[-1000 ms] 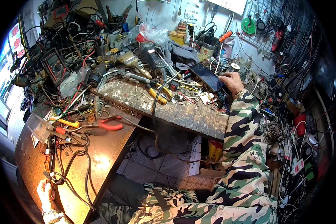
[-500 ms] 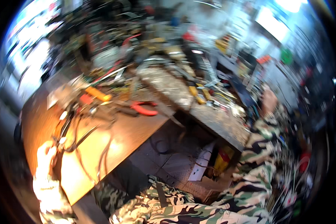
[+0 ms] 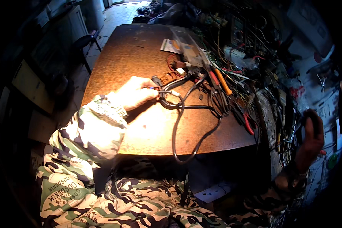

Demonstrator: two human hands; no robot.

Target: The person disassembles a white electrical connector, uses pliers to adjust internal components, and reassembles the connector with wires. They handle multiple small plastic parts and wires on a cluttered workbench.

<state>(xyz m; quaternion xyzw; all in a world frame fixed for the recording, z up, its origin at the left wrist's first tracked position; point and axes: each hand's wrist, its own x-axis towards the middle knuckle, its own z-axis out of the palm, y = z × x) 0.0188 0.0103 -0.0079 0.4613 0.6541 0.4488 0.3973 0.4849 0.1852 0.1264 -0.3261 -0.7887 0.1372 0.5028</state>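
Observation:
Over the wooden table, my left hand [image 3: 138, 93] is closed in a pinch on the end of a black cable [image 3: 174, 142]. A small bit of blue shows at its fingertips. The cable loops to the right and droops past the table's front edge. Right beside these fingers lie a black plug-like piece [image 3: 155, 80] and more coiled cable. My right hand [image 3: 312, 135] is raised in shadow at the far right, beside the cluttered bench. Its fingers look stretched out, and no held thing can be made out; the fingertips are dark.
Orange-handled [image 3: 223, 81] and red-handled [image 3: 248, 124] tools lie on the right of the wooden table [image 3: 121, 49]. A clear plastic box [image 3: 188, 47] stands farther back. Tangled wires and a multimeter [image 3: 237, 30] crowd the right side. A dark stool [image 3: 84, 41] stands left; a white power strip [image 3: 212, 193] sits below.
The view has swung left and steadied, bringing the wooden table to the middle. My left hand still grips the cable. My right hand remains out at the far right by the clutter.

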